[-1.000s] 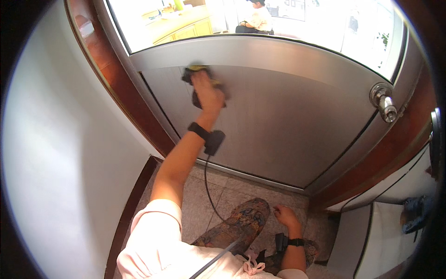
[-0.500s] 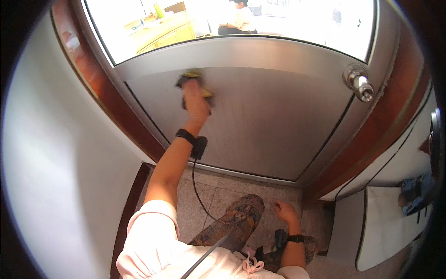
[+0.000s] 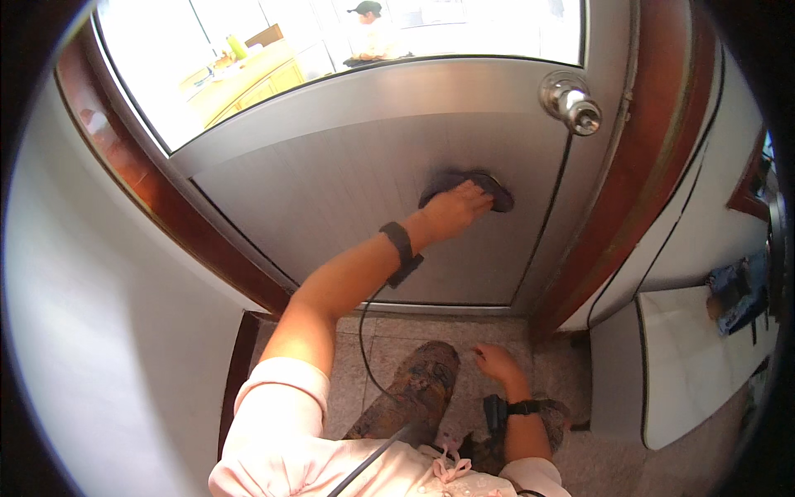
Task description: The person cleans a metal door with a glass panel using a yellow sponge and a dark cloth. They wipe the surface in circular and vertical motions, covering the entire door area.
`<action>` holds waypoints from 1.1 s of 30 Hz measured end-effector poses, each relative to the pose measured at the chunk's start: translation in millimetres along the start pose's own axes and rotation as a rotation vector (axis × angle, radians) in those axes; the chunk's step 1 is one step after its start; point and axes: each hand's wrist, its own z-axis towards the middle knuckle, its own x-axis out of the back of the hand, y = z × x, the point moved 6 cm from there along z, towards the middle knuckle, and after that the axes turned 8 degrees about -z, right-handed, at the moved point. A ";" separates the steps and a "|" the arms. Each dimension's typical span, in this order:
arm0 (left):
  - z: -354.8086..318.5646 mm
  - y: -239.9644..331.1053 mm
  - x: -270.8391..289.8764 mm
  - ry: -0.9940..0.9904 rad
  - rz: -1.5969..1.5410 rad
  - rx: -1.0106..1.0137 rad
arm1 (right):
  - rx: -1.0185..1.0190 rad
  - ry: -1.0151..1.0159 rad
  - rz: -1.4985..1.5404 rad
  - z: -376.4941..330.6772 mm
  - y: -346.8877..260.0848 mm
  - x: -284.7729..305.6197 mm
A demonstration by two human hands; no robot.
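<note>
My left hand (image 3: 455,214) presses a dark cloth (image 3: 450,180) against the metal lower panel of a door (image 3: 331,190). Its fingers lie over the cloth, right of the panel's middle and below the silver door knob (image 3: 571,103). A black strap with a small box and a cable circles my left wrist. Low in the view, my right hand (image 3: 498,364) hangs beside my patterned trouser leg (image 3: 418,385), loosely bent, with nothing visible in it. It also wears a black wrist strap.
A brown frame (image 3: 654,166) surrounds the door; a white wall (image 3: 124,306) stands close at left. On the right is a white-topped stand (image 3: 696,356) with a blue cloth-like item (image 3: 737,290). Through the glass, a person (image 3: 368,37) sits near a wooden cabinet (image 3: 248,87).
My left hand has swept the cloth from the panel's upper left to its right side. The view has shifted, with the knob now further left. My right hand stays near my leg.
</note>
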 end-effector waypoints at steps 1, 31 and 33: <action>9.3 10.8 2.2 -0.123 -0.009 -0.044 | -0.025 0.003 0.011 -3.3 6.9 1.5; 25.4 34.6 -107.0 -0.269 -0.091 -0.135 | 0.022 -0.029 0.071 -10.4 18.8 35.0; 35.7 42.0 -96.3 -0.242 -0.042 -0.167 | 0.015 -0.004 0.023 -12.8 21.0 36.0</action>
